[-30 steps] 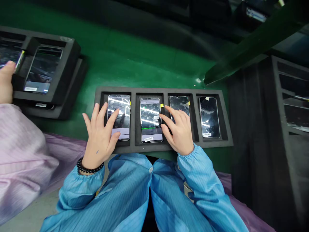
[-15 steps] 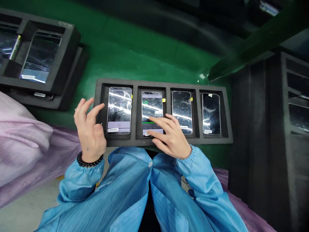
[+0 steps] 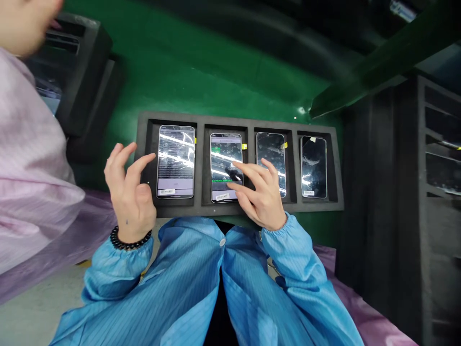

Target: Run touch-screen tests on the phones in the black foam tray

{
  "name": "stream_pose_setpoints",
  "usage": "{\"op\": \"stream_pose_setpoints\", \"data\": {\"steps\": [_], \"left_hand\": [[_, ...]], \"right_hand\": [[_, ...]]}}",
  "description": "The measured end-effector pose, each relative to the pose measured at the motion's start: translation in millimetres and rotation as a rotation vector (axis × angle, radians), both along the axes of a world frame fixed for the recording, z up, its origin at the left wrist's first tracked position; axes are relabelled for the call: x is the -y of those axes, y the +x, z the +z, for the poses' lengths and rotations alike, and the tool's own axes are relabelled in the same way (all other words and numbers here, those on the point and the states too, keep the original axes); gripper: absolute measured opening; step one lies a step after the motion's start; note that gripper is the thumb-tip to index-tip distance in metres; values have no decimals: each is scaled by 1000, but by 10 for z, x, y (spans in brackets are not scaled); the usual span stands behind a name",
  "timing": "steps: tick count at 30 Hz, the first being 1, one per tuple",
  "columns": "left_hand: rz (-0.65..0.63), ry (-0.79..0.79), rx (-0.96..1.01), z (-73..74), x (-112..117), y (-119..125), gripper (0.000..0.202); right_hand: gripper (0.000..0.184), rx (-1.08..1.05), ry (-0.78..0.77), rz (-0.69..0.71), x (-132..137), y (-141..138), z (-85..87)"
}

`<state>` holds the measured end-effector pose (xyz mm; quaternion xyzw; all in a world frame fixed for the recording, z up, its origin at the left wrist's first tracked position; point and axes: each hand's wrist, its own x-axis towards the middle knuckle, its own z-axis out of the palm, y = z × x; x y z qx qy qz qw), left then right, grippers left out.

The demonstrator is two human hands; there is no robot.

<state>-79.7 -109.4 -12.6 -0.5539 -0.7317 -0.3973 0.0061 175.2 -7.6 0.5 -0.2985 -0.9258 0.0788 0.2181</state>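
Note:
A black foam tray holds several smartphones, one in each compartment. My right hand is open above the second smartphone, its fingers over the lit screen with green text; whether they touch the glass I cannot tell. That hand also covers part of the third smartphone, whose screen is dark. At the left end lies the first smartphone, lit with lines of text. My left hand is open beside it, fingers spread at the tray's left edge, holding nothing. The fourth smartphone is dark with a white label.
Stacked foam trays stand at the upper left, partly behind another person's hand and pink sleeve. Dark foam trays rise at the right. Under my tray is a green tabletop.
My right hand has shifted slightly up and right over the second smartphone. The other person's hand has come into view at the upper left. My left hand keeps its pose.

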Motion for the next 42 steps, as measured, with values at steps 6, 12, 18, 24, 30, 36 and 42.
{"op": "stream_pose_setpoints", "data": {"steps": [6,12,18,24,30,36,42], "left_hand": [[4,-11,0,4,2,-2,72],[8,-5,15,-2,-2,-4,71],[4,-13,8,-3,-5,-10,73],[8,-19,9,0,1,-14,71],[-2,-27,17,14,6,-6,70],[4,-20,32,6,-1,9,72],[-5,-19,15,-3,18,-8,70]], "right_hand": [[33,-75,40,119,55,69,-32],[32,-30,-8,134,49,105,-35],[35,83,-39,-46,-1,-127,29],[31,176,-21,-7,-54,-241,29],[35,30,39,-244,-114,36,41],[37,20,67,-272,-124,57,14],[35,51,32,-198,-129,27,48]]}}
